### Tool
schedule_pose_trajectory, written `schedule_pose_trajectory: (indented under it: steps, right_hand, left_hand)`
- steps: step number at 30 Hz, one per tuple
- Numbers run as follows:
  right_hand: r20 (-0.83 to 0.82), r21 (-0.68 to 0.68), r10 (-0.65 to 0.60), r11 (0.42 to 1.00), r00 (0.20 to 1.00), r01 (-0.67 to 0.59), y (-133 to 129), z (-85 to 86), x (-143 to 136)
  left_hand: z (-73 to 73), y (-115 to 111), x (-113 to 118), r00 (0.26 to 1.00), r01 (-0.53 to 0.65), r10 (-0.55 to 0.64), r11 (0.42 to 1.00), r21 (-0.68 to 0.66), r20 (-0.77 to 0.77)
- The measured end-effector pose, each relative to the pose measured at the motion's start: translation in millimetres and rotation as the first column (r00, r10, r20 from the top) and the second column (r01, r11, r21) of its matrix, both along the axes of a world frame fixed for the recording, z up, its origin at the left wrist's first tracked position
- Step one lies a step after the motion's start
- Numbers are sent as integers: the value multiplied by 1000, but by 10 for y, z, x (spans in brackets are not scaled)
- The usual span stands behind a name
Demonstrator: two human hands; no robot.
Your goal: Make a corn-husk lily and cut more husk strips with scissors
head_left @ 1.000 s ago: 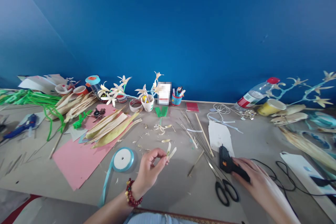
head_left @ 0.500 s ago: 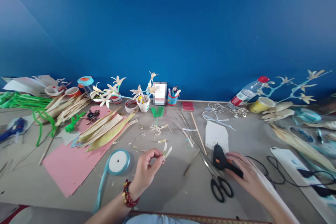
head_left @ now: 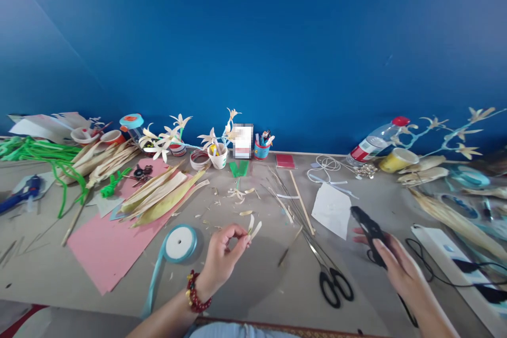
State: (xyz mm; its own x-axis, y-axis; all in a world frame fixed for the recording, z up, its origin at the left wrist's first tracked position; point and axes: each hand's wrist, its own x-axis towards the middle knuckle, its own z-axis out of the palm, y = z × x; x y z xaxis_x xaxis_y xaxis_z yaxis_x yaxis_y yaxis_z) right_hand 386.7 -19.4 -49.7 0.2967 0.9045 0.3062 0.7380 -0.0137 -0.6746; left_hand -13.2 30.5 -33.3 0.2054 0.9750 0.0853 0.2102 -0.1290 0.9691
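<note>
Between the thumb and fingertips of my left hand (head_left: 229, 251) is a small pale husk flower piece (head_left: 254, 227) with narrow petals. A red bead bracelet is on that wrist. My right hand (head_left: 396, 259) is wrapped round a black glue gun (head_left: 370, 229), lifted above the table to the right of a white paper (head_left: 331, 210). Black-handled scissors (head_left: 335, 285) lie between my two hands. A roll of light blue ribbon (head_left: 180, 243) sits left of my left hand.
Corn husks (head_left: 166, 195) lie over pink paper (head_left: 106, 248) at the left. Cups with husk flowers and a pen holder (head_left: 261, 148) stand along the wall. At the right are a plastic bottle (head_left: 370, 145), a yellow cup (head_left: 398, 159) and a white power strip (head_left: 451, 264).
My right hand has closed round the glue gun, lifted it off the table and white paper, and moved it to the right. My left hand has hardly moved.
</note>
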Motion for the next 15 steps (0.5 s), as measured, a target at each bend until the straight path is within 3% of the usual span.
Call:
schedule_pose_trajectory:
  steps: [2, 5, 10, 13, 15]
  right_hand:
    - [-370, 90, -42, 993, 928, 81, -26, 37, -81]
    - [-737, 58, -61, 987, 674, 153, -56, 116, -300]
    - [-949, 64, 102, 989, 298, -136, -55, 261, -939]
    - [-970, 119, 176, 945, 168, -305, -65, 290, -1298]
    - [-961, 168, 240, 903, 140, -396, -77, 278, -1451]
  left_hand:
    - [45, 0, 3, 999, -1, 2, 1000, 27, -42]
    - [81, -7, 9, 996, -5, 9, 999, 47, -93]
    - [36, -19, 26, 996, -22, 24, 999, 27, -84]
    - [41, -27, 43, 996, -40, 40, 999, 9, -74]
    - [77, -31, 53, 996, -53, 54, 999, 10, -74]
